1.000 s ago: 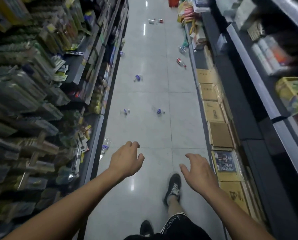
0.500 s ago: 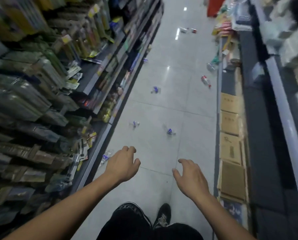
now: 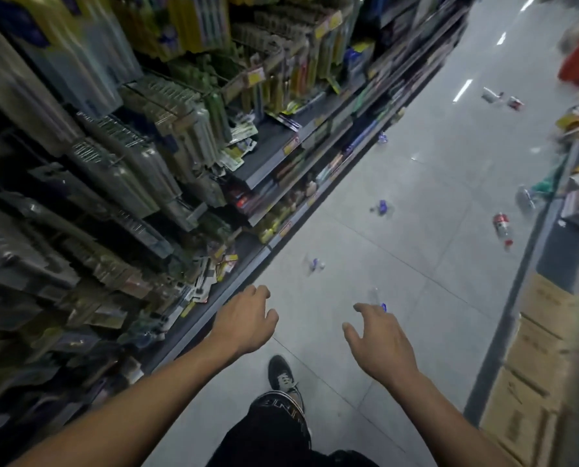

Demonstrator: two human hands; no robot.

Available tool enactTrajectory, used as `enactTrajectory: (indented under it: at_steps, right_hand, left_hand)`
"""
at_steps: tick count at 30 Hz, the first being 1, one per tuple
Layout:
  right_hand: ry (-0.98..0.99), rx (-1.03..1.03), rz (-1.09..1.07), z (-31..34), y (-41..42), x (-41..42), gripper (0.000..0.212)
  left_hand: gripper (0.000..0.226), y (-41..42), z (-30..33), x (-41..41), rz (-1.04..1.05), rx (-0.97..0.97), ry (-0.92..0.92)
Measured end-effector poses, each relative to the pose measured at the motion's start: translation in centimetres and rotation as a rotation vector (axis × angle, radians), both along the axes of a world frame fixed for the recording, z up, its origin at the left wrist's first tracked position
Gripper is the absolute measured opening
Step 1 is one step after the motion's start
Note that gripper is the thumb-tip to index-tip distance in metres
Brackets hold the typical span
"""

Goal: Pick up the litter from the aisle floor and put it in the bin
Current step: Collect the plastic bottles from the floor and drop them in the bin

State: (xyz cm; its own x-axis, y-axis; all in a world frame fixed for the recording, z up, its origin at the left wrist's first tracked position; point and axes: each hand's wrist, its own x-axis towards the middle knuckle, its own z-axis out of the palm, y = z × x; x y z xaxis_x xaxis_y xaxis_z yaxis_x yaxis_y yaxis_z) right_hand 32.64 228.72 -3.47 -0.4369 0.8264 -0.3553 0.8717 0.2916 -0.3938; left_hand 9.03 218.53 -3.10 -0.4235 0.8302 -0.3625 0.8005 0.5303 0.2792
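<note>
Grey floor tiles (image 3: 416,203) carry scattered litter: a clear bottle with a blue cap (image 3: 377,298) lies just beyond the right hand (image 3: 379,342), partly hidden by its fingertips. The left hand (image 3: 246,323) hangs near the left shelving (image 3: 274,143), fingers loosely curled, holding nothing; the right hand's fingers are spread, also empty. A red-labelled bottle (image 3: 502,227) lies near the floor's right edge. Cardboard boxes (image 3: 534,365) line that side, contents unseen. Farther litter is blurred.

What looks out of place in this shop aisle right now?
Litter lies scattered on the aisle floor: a red-labelled bottle on its side near the right shelving, and small blue-capped crushed bottles mid-aisle. Both hands are empty.
</note>
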Motion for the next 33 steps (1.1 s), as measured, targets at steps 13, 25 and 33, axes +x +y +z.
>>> enactTrajectory:
  at_steps: [13,25,33]
  right_hand:
    - [-0.108,-0.051,0.081,-1.7,12.6,-8.6,0.052]
    - [-0.143,-0.203,0.285,-12.4,24.0,-12.2,0.048]
    - [-0.168,-0.26,0.346,-27.7,27.3,-14.0,0.045]
  left_hand:
    - [0.044,10.7,-2.8,-7.7,0.046,-0.071,-0.046]
    - [0.043,22.6,-11.7,-7.9,0.361,-0.085,-0.129]
    - [0.041,26.0,-28.2,-7.3,0.461,-0.103,-0.212]
